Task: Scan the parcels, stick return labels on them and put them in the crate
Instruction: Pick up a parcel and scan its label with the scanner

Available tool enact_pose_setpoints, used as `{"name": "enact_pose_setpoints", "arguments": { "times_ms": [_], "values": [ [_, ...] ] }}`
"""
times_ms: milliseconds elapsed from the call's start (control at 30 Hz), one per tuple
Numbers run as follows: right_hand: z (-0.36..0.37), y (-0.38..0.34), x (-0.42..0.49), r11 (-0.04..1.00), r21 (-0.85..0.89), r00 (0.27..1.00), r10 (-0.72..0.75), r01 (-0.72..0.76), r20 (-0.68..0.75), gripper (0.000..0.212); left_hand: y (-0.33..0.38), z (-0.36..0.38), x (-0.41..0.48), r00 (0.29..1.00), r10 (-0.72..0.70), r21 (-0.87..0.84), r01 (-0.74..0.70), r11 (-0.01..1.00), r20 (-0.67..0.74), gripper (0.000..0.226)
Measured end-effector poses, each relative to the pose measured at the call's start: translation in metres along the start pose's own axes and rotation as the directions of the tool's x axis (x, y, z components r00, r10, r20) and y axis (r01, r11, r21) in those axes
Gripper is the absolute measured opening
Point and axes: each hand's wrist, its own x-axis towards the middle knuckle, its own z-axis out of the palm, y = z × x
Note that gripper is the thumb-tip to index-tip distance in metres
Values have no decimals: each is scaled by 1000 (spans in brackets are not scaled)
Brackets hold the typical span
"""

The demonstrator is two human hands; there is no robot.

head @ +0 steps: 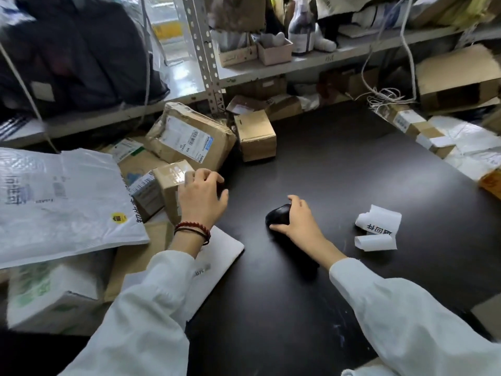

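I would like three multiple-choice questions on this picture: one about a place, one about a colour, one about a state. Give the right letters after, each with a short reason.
1. Where does the curled label strip lie?
A. on a shelf
B. on the table, right of the scanner
C. inside a crate
2. What colour is the table top?
A. white
B. green
C. black
3. What is the right hand doing?
A. gripping the scanner
B. lying flat on a label
C. hanging idle
Answers: 1 B, the strip rests on bare table beside the scanner; 2 C, the bare surface is black; 3 A, its fingers curl round the scanner, while the left hand holds a small taped box.
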Motion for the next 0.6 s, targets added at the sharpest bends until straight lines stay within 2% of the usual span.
{"name": "enact_pose_setpoints", "arguments": {
  "times_ms": [67,133,267,300,400,600],
  "values": [
    [11,-8,5,1000,31,1000,2,-1,-15,93,-15,-9,8,998,-20,51,23,998,-64,31],
    [21,-8,5,998,59,998,16,-13,-58,89,-30,-16,17,995,-38,57,44,997,-94,38],
    [29,0,1,995,94,991,57,-45,-125,73,-70,-13,27,986,-163,46,161,986,39,51],
    [28,2,-1,993,104,989,66,-53,-134,72,-76,-11,25,980,-183,-5,184,983,72,54],
    [26,4,-6,993,97,986,77,-63,-147,68,-81,-8,18,979,-196,-123,202,972,56,59],
    [24,3,-13,995,-43,994,84,-87,-72,69,-72,-6,17,957,-279,-46,283,958,80,78]
  ]
}}
